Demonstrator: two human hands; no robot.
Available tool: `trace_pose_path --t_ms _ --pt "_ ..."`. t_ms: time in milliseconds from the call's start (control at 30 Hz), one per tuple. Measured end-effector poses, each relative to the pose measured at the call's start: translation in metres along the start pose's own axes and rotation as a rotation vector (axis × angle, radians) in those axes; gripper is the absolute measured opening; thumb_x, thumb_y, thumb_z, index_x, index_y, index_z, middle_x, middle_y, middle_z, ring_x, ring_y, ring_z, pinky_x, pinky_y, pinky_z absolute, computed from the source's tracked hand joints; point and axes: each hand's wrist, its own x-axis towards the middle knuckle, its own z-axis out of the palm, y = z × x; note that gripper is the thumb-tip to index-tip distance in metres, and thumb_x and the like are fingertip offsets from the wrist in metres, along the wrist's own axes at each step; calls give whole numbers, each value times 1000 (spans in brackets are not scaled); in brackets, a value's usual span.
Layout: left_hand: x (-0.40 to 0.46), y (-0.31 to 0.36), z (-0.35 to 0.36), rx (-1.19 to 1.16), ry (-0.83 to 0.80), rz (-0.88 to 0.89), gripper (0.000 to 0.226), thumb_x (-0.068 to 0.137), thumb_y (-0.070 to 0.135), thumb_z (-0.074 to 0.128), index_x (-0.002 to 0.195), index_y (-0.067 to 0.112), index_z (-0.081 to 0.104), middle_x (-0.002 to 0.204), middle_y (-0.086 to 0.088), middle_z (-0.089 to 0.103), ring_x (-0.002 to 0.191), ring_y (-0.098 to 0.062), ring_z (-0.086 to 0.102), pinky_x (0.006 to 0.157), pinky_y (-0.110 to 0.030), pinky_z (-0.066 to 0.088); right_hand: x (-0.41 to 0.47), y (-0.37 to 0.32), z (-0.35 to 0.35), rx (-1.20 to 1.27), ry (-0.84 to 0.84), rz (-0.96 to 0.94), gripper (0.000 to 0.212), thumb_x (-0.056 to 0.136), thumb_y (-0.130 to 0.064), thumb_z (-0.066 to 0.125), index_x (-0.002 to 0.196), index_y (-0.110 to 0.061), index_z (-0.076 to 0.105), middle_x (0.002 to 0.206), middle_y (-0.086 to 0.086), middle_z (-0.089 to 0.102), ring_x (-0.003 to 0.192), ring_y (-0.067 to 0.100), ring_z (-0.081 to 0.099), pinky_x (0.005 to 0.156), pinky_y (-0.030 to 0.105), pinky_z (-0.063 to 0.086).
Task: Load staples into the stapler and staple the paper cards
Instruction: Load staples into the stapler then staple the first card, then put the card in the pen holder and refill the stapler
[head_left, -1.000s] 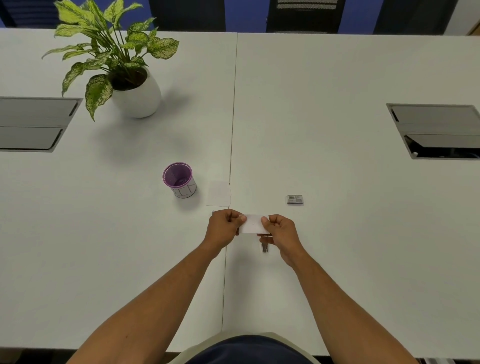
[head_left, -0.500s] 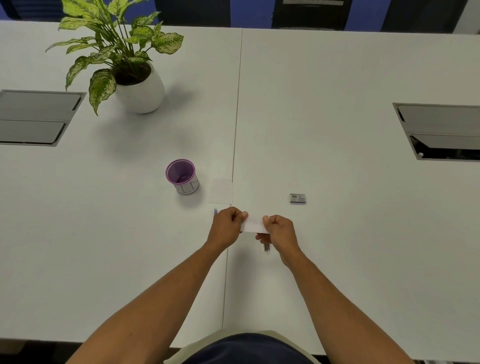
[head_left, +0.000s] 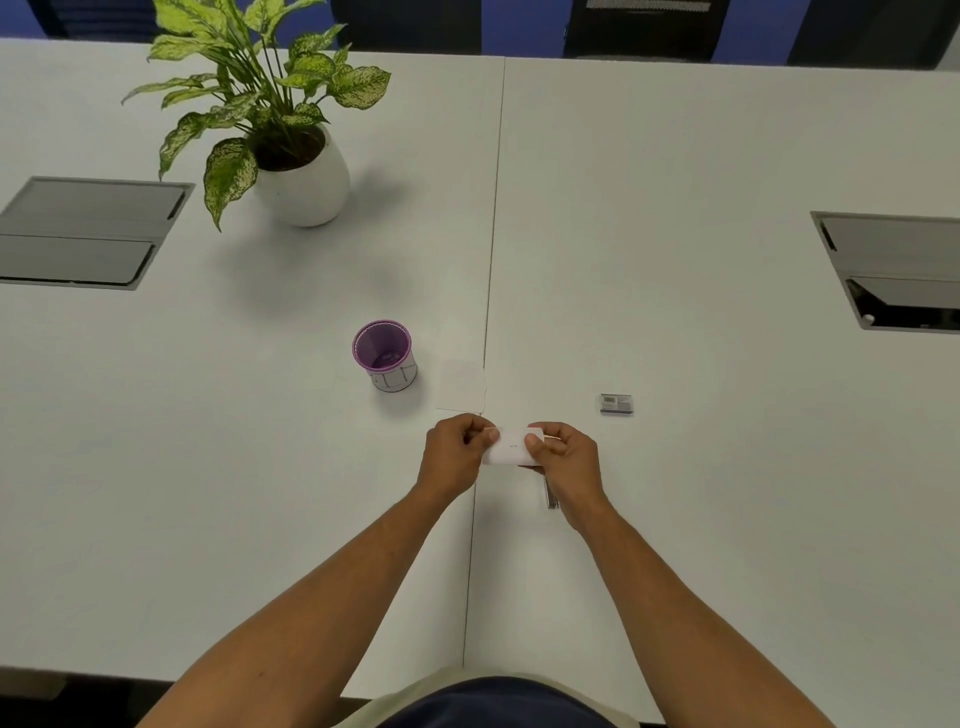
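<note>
1. A wide white table (head_left: 675, 519) made of two slabs is filling the view, a seam running down the middle; grey cable hatches (head_left: 83, 234) are sitting flush at the far left and right edges.
2. A potted plant (head_left: 291, 156) with speckled green leaves is standing at the back left; well in front of it, a purple pen cup (head_left: 385, 354) is standing upright.
3. The left hand (head_left: 454, 457) is pinching the left end of a white paper card (head_left: 511, 447) between thumb and curled fingers; the right hand (head_left: 563, 460) is pinching the right end the same way, so the card is being held flat between them, just above the table near the seam.
4. More paper cards (head_left: 461, 385) are lying flat on the table just beyond the hands, beside the cup.
5. A small staple box (head_left: 616, 404) is lying to the right, apart from the hands.
6. A slim metal object, probably the stapler (head_left: 550, 496), is peeking out beneath the right hand; whether it is loaded cannot be told.
7. Risk, as a judgement: stacked cards could be slipping out of line under uneven pinching, so the staple would be landing crooked; reaching down could be knocking the stapler away.
</note>
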Motion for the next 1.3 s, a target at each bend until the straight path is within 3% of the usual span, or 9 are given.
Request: trace_pose_path --t_ms 267,367,433,500,633,833,1000,1133,1300 --pt "11 -4 -27 -64 -51 -28 7 89 18 67 93 14 67 76 6 66 63 -2 62 58 -13 49 8 -9 32 -29 -5 17 8 94 -14 62 98 -9 68 101 13 70 92 25 69 68 32 61" --pt "20 -6 -39 -62 5 -43 4 89 17 66 89 14 67 79 -2 68 71 -16 64 64 -28 56 10 -13 46 -38 -34 7 10 96 -16 59 93 -13 67 94 10 71 82 25 72 62 30 60" --pt "27 -8 -49 -83 41 -61 5 91 16 64 89 13 68 79 -3 69 70 -19 66 55 -23 54 12 -15 55 -61 -51 9 12 98 -17 56 93 -16 67 89 8 73 74 23 74 60 29 59" --pt "37 -12 -63 -74 104 -71 6 91 16 63 87 14 68 76 0 69 67 -17 66 52 -20 52 15 -13 60 -94 -43 24 12 97 -13 57 92 -17 67 81 4 74 69 20 73 58 27 57" --pt "61 -16 -93 -39 324 -96 10 90 18 63 85 13 71 78 -1 68 73 -19 62 70 -28 50 19 -6 61 -183 -28 68 16 92 -4 56 89 -15 68 80 4 74 68 18 71 58 27 55" --pt "98 -9 -130 134 551 -69 18 94 20 54 87 9 66 82 -4 65 74 -21 58 67 -28 41 20 10 65 -279 -34 117 14 94 -4 53 92 -10 66 82 6 72 66 15 68 56 25 55" --pt "122 -13 -138 388 472 -59 17 94 19 53 92 7 66 94 -9 63 77 -26 59 67 -34 47 19 23 70 -328 -43 159 15 93 -2 54 89 -10 66 81 7 70 66 16 67 56 24 54" --pt "131 -17 -131 459 296 -78 33 89 30 60 115 8 63 114 -13 58 100 -31 60 83 -42 52 23 28 68 -341 -37 178 13 92 -3 57 88 -12 66 80 6 70 66 17 67 57 26 54" --pt "112 -18 -104 474 504 155 44 87 35 64 122 9 56 125 -14 50 110 -32 50 90 -42 42 34 32 71 -392 31 174 9 93 -6 57 98 -9 64 86 11 69 70 20 68 64 37 59"
